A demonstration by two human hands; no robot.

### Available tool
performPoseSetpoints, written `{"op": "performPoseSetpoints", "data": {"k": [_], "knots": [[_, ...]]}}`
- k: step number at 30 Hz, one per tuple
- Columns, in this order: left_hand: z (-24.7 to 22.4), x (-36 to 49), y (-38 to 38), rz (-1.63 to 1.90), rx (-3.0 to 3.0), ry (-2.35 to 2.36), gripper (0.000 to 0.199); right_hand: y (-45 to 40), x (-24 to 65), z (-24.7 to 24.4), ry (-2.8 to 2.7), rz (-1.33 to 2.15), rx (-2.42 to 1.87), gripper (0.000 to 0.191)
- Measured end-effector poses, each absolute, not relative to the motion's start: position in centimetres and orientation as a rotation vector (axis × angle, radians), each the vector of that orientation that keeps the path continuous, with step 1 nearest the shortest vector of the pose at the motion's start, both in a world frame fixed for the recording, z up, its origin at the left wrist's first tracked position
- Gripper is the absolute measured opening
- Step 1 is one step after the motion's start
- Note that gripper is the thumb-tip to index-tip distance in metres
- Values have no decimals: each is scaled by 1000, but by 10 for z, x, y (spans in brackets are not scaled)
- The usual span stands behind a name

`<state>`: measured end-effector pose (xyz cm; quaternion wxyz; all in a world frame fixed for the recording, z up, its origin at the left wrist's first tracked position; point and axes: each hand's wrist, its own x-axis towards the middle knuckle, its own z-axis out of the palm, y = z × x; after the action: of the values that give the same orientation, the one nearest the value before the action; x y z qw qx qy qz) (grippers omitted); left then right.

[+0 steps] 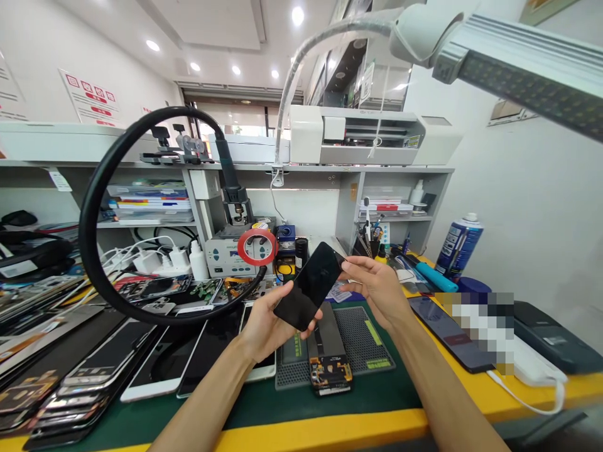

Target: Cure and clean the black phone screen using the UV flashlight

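Note:
My left hand (pixel 271 320) is closed around the lower end of a black phone screen (pixel 311 282), thumb on its face and fingertips behind the edge. The screen is tilted, glossy and dark, held above the work mat. At its upper right corner my right hand (pixel 372 282) pinches a small dark edge or tab; whether that is film or the screen itself I cannot tell. Below, a phone display assembly (pixel 330 358) lies back up on the grey repair mat (pixel 367 333), its orange flex cables and small circuit parts showing at the near end.
Several phones and tablets (pixel 164 351) cover the left side. A thick black hose (pixel 87 213) loops up from the hot-air station (pixel 226 251), with red tape (pixel 257 246) by it. On the right are a phone (pixel 452 333), a spray can (pixel 459 245) and a white power strip (pixel 532 361).

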<state>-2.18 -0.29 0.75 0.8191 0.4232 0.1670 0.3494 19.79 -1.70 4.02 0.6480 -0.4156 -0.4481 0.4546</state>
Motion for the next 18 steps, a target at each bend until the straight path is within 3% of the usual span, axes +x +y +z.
{"op": "performPoseSetpoints", "data": {"k": [18], "knots": [[-4, -30, 4, 631, 851, 240, 60, -13, 195, 52, -1302, 1278, -840, 34]]}}
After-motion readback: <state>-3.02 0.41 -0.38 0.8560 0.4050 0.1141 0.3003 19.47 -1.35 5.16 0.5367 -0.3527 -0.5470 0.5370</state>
